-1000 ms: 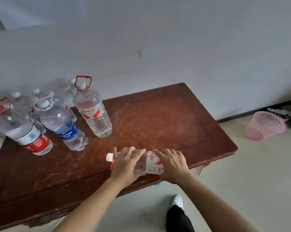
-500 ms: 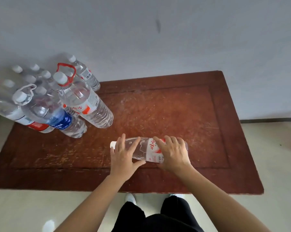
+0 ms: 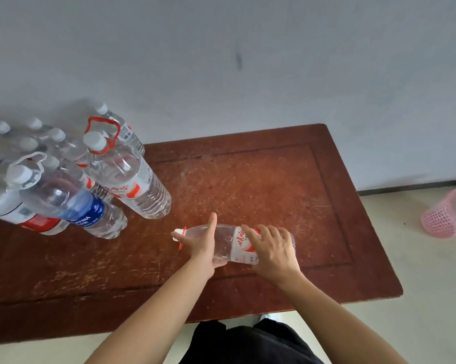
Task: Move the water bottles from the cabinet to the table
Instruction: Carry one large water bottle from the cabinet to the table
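Observation:
A clear water bottle (image 3: 231, 244) with a red-and-white label and a white cap pointing left is held on its side just above or on the brown wooden table (image 3: 274, 179). My left hand (image 3: 200, 243) grips its neck end, and my right hand (image 3: 271, 248) wraps its labelled body. Standing at the table's left are several more bottles: a large one with a red handle (image 3: 127, 179), a blue-labelled one (image 3: 72, 200), a red-labelled one (image 3: 24, 216) and smaller ones behind (image 3: 37, 137).
A grey wall runs behind the table. A pink mesh basket (image 3: 447, 214) lies on the pale floor at the right. My dark trousers (image 3: 248, 342) show below the table's near edge.
The view has tilted and drawn closer to the table. Both hands have carried the bottle from the near edge inward, and my left fingers have shifted round its neck.

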Demonstrator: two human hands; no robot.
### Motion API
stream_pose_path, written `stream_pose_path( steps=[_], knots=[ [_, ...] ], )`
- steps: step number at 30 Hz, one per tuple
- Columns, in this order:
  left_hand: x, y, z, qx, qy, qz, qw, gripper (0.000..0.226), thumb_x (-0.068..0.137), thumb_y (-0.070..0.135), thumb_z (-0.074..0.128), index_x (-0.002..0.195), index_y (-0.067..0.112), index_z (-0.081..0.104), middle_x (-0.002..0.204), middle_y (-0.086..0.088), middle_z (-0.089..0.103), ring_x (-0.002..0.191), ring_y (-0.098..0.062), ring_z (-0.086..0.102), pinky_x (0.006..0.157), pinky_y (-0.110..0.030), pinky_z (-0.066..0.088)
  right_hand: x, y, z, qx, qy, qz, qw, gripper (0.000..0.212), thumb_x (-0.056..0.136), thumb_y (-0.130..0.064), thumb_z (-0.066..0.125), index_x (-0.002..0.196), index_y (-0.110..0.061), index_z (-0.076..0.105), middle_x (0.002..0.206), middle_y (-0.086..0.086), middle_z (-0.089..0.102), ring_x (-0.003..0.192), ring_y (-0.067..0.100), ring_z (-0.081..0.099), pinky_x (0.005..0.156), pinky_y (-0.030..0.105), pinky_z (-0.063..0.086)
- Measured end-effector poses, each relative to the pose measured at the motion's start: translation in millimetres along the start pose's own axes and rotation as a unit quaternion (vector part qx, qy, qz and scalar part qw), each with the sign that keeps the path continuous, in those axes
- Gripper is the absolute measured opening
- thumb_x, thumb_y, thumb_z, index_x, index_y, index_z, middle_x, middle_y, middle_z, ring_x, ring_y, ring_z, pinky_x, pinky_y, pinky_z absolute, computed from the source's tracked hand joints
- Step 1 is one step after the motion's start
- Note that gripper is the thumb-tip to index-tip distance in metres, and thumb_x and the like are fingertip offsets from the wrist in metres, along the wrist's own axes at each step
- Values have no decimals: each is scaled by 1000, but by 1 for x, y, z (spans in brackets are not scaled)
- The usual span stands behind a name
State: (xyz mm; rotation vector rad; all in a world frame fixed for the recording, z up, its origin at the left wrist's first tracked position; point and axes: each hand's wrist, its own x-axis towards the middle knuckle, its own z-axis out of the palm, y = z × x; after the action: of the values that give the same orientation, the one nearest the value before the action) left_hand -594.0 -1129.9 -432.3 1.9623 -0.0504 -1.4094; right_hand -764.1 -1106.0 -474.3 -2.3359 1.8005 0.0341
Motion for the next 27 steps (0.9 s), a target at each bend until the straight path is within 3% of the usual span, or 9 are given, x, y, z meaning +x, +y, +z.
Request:
stream_pose_path(
  steps=[3, 6, 9, 12, 15, 16, 18, 21, 27],
  knots=[
    [6, 9, 6, 33, 7, 18, 999, 133, 73, 40, 88, 146, 59, -21, 152, -11, 35, 124, -42, 50, 84, -66, 55, -10, -9, 0, 19, 23, 22, 999, 105, 49, -48, 90, 142, -29, 45, 114, 4, 66, 102, 27, 66, 88, 47, 53],
    [5, 18, 7, 78, -4, 74, 994, 125, 81, 32, 82, 149, 55, -21, 155, -11, 36, 126, -41, 51, 96, -59, 52, -13, -17, -1, 38, 36, 42, 998, 103, 54, -52, 89, 144, -28, 45, 117, 6, 65, 104, 29, 66, 86, 48, 54],
    [2, 43, 7, 122, -12, 216, 969, 117, 86, 37, 77, 152, 49, -19, 159, -7, 34, 131, -35, 51, 94, -42, 46, 3, -26, -6, 83, 74, 64, 992, 99, 66, -62, 82, 149, -25, 42, 126, 8, 61, 111, 30, 63, 89, 49, 55],
    [-1, 77, 2, 168, -12, 384, 908, 114, 84, 50, 75, 151, 51, -17, 164, -3, 25, 137, -31, 47, 101, -43, 47, 28, -31, -16, 147, 88, 32, 985, 102, 78, -60, 71, 159, -26, 20, 145, 11, 49, 127, 32, 56, 98, 50, 54],
    [-3, 110, -4, 208, -10, 510, 835, 113, 84, 49, 77, 154, 45, -11, 158, -12, 34, 131, -29, 52, 87, -23, 47, 54, -34, -26, 176, -27, 20, 984, 117, 85, -55, 71, 157, -38, -18, 167, 6, 16, 145, 29, 36, 107, 45, 49],
    [-2, 120, -5, 220, -11, 539, 813, 113, 84, 46, 78, 155, 43, -10, 157, -13, 35, 132, -29, 51, 89, -18, 43, 61, -33, -26, 171, -74, 26, 982, 120, 85, -55, 73, 156, -40, -23, 169, 5, 8, 148, 30, 31, 109, 46, 46],
    [1, 143, -3, 244, -4, 572, 783, 115, 83, 41, 80, 156, 37, -8, 159, -14, 31, 137, -32, 45, 95, -24, 38, 74, -31, -21, 109, -169, 18, 979, 121, 82, -57, 75, 157, -41, -18, 170, 6, -1, 153, 36, 18, 117, 54, 36],
    [4, 174, 6, 221, 31, 564, 795, 117, 81, 27, 83, 161, 21, -2, 162, -12, 27, 142, -32, 39, 104, -38, 38, 80, -29, -8, -13, -285, -10, 958, 119, 78, -65, 75, 160, -40, -8, 169, 4, -15, 154, 44, -5, 119, 67, 20],
    [18, 215, 29, 165, 71, 562, 808, 106, 83, 16, 79, 160, 14, 6, 154, -18, 33, 137, -35, 42, 105, -46, 41, 82, -26, 8, -37, -301, -7, 953, 121, 75, -70, 73, 160, -40, -8, 168, 3, -21, 152, 46, -14, 118, 69, 18]
  ],
)
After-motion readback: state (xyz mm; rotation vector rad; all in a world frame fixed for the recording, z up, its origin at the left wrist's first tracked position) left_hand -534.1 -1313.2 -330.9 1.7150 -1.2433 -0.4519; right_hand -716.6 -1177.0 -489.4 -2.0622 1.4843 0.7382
